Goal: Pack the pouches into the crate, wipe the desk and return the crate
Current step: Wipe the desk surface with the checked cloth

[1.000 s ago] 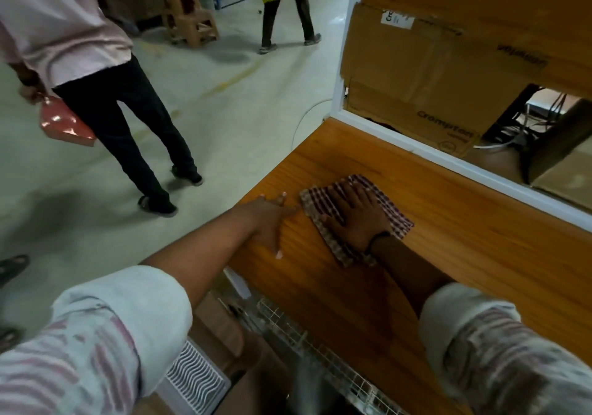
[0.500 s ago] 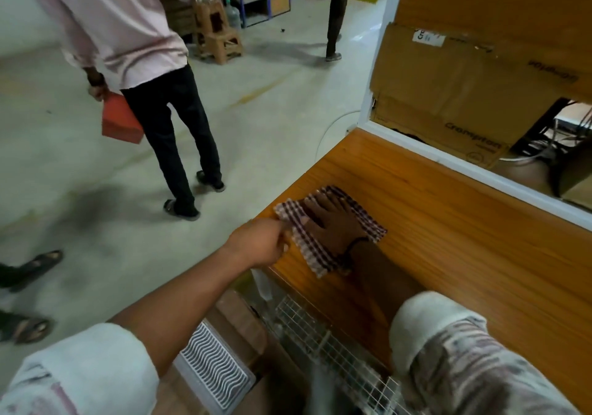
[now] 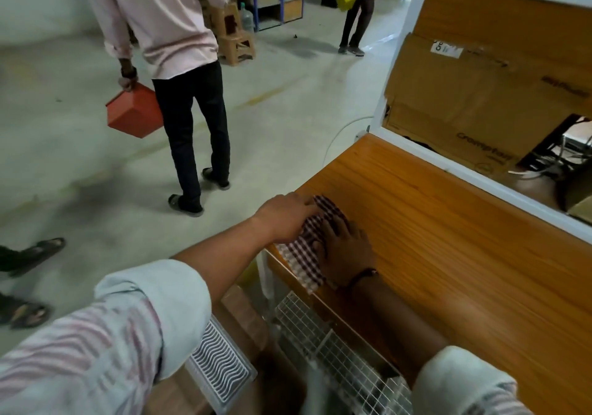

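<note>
Checked cloth (image 3: 302, 249) lies flat on the wooden bench (image 3: 448, 254) at its near-left corner, w/ one side right at the bench edge & maybe lapping over it.

Right hand (image 3: 347, 249) is palm-down on the cloth's right part, fingers straight & spread. It grips nothing, just presses.

Left hand (image 3: 285, 216) reaches in from the left. Its fingers look fairly straight, lying on the cloth's far-left corner. Thumb is hidden, so can't rule out a pinch.

Handling, as a judgement:
- Thin woven fabric, v. light, limp, no stiffness.
- Likely to bunch or fold if shoved from one edge, and should slide easily on the smooth bench top.
- Best driven by a flat palm over the middle, fingers spread to keep it laid out.
- To lift it, pinch a corner or gather the middle.
- Not fragile.

Risk: this close to the edge it could slip off, esp. toward the wire-mesh rack (image 3: 336, 350) below the near side. Pouches not in view.
</note>
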Tool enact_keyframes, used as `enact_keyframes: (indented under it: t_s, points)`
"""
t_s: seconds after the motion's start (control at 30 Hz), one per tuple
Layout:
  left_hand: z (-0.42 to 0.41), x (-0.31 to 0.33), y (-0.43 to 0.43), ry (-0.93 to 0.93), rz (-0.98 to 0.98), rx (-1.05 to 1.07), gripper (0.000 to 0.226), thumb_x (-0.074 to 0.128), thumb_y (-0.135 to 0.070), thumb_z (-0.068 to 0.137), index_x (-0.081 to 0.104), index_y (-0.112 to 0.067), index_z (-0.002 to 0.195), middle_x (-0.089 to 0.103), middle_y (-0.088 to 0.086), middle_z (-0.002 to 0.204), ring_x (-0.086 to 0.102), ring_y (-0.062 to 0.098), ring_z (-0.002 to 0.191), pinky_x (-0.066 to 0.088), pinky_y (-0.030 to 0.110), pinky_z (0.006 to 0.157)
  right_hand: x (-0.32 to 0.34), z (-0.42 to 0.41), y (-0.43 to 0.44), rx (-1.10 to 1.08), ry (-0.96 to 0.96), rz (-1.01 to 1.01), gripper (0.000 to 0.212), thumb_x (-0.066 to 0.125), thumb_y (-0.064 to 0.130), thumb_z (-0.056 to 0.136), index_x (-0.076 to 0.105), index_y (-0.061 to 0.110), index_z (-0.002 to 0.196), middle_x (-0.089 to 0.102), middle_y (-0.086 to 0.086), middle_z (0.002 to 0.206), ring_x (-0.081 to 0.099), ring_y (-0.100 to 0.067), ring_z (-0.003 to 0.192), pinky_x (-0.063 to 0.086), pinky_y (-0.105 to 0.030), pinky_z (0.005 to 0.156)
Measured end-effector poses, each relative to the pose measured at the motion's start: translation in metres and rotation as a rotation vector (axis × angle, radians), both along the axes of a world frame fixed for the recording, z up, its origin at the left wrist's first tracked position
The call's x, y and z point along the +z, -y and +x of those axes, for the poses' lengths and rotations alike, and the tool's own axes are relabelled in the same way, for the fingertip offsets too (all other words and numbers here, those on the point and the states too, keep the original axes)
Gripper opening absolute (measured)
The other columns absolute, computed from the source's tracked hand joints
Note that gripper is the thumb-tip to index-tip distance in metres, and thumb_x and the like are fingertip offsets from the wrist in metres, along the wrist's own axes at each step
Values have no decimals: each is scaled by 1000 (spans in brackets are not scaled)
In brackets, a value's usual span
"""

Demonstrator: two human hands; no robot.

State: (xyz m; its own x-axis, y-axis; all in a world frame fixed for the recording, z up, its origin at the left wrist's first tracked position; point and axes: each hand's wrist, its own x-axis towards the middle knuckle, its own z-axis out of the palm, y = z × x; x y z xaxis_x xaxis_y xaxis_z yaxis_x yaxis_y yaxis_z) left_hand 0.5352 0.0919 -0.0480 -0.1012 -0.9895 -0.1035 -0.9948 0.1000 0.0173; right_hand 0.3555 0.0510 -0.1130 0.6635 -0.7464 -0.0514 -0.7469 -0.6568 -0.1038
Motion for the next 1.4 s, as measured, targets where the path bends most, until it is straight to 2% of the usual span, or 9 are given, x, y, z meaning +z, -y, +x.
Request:
enact_keyframes:
  t_s: [0.33, 0.43, 0.6, 0.7, 0.8, 0.9, 1.1, 1.23, 1.4]
  points:
    - [23, -21, -38, 45, -2, 34, 56, 62, -32, 90, 46, -33, 143, 53, 2, 135, 53, 25, 110, 46, 36, 83, 2, 26, -29, 131, 31, 11, 70, 60, 38, 93, 31, 14, 152, 49, -17, 145, 44, -41, 134, 40, -55, 108]
    - [34, -18, -50, 92, 0, 29, 52, 62, -34, 87, 51, -30, 138, 54, 3, 130, 51, 25, 113, 47, 39, 88, 7, 38, -42, 207, 169, 63, 62, 53, 27, 97, 29, 13, 153, 51, -17, 143, 52, -36, 127, 46, -50, 105]
    - [67, -5, -85, 146, 11, -53, 52, 55, -44, 89, 52, -25, 138, 54, -1, 138, 41, 26, 134, 37, 42, 107, 18, 63, -74, 213, 321, 247, 51, 46, 29, 101, 28, 18, 147, 59, -11, 121, 63, -27, 89, 57, -41, 72]
    - [88, -1, -114, 168, 143, -12, 40, 48, -41, 91, 56, -29, 129, 65, -1, 126, 46, 25, 129, 31, 42, 110, 14, 80, -94, 287, 285, 328, 38, 46, 32, 100, 33, 19, 133, 63, -9, 95, 62, -27, 74, 53, -37, 60]
    - [101, -9, -149, 130, 296, 93, 32, 50, -44, 94, 53, -29, 122, 68, 4, 113, 54, 26, 113, 36, 41, 101, -1, 98, -118, 384, 188, 312, 37, 48, 29, 97, 36, 18, 130, 65, -13, 96, 64, -31, 80, 52, -36, 64]
    - [109, -27, -182, 82, 318, 229, 46, 57, -47, 91, 49, -32, 134, 65, 3, 124, 53, 27, 117, 38, 43, 104, -19, 111, -143, 414, 124, 377, 44, 47, 22, 99, 32, 18, 140, 63, -15, 103, 64, -34, 90, 49, -37, 70]
    - [94, -89, -246, -5, 239, 566, 66, 60, -40, 90, 36, -31, 151, 46, 4, 146, 46, 29, 130, 36, 43, 110, -86, 117, -179, 482, 108, 516, 54, 48, 19, 98, 39, 29, 150, 39, -9, 148, 47, -33, 128, 43, -41, 106]
    - [70, -126, -283, -93, 290, 736, 59, 58, -37, 91, 41, -30, 147, 49, 4, 143, 48, 31, 128, 37, 42, 108, -120, 118, -194, 433, 179, 677, 41, 46, 24, 92, 67, 17, 127, 54, -12, 136, 55, -30, 123, 36, -26, 109]
    - [52, -158, -311, -139, 314, 910, 57, 56, -33, 90, 42, -30, 146, 44, 5, 151, 41, 32, 137, 31, 43, 114, -155, 131, -195, 441, 295, 774, 35, 52, 15, 97, 63, 6, 129, 55, -14, 137, 53, -27, 126, 38, -36, 113]
